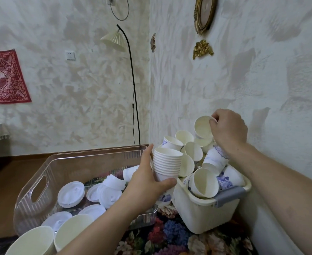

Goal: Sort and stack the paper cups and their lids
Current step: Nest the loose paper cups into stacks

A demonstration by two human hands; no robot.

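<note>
My left hand (146,183) grips an upright stack of nested white paper cups (168,163) between the two bins. My right hand (228,131) pinches the rim of a single white cup (203,127), held tilted above the cream bin (204,212). That bin is heaped with several loose cups (205,183), some with blue print. The clear plastic bin (41,173) on the left holds several white lids (71,194) and one cup lying on its side (130,173).
Two larger cream cups (72,231) stand at the lower left in front of the clear bin. A floral cloth (166,234) covers the table under the bins. A wall runs close on the right, and a floor lamp (131,70) stands in the corner.
</note>
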